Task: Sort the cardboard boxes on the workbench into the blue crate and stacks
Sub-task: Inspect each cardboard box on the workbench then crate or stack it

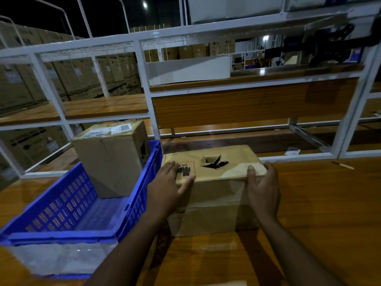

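Your left hand point(171, 182) lies flat on the torn box point(212, 174) at frame centre, your right hand point(261, 182) grips its other end, its long axis running left-right, with the blue crate point(144, 195) just left.

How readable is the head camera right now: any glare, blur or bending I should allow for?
Head view: dim overall, background almost black; lamp glare streaks the glossy workbench; wide-angle bending curves the white rack frame; the blue crate smears at its near rim; the left hand and right hand on the torn cardboard box are slightly soft, its label still partly legible.
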Action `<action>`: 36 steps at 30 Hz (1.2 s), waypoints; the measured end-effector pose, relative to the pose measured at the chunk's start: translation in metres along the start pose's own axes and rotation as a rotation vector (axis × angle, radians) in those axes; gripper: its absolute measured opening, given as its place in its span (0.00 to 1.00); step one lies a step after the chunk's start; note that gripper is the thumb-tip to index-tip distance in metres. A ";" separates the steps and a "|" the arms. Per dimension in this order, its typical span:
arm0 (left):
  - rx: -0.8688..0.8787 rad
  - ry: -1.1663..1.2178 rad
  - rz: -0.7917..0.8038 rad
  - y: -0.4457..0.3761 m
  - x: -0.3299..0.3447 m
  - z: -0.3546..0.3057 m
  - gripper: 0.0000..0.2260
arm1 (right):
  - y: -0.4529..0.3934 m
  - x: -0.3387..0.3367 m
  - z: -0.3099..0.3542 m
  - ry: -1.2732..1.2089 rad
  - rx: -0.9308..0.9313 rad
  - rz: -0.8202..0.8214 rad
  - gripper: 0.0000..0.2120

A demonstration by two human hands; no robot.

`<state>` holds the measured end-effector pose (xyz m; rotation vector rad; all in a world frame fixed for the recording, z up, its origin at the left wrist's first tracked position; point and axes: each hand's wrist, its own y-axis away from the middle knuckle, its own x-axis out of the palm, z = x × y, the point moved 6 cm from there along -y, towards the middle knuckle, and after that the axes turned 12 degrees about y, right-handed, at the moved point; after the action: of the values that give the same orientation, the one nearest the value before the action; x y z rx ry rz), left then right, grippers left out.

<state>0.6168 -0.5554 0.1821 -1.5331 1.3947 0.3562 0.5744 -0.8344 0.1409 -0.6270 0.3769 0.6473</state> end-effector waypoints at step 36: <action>0.305 0.437 -0.226 -0.009 -0.025 -0.047 0.39 | 0.008 0.004 0.146 0.319 -0.747 0.076 0.26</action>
<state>0.5991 -0.5799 0.2269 -1.5430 1.5003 -0.3370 0.5914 -0.7341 0.2455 -1.4445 0.4557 0.7619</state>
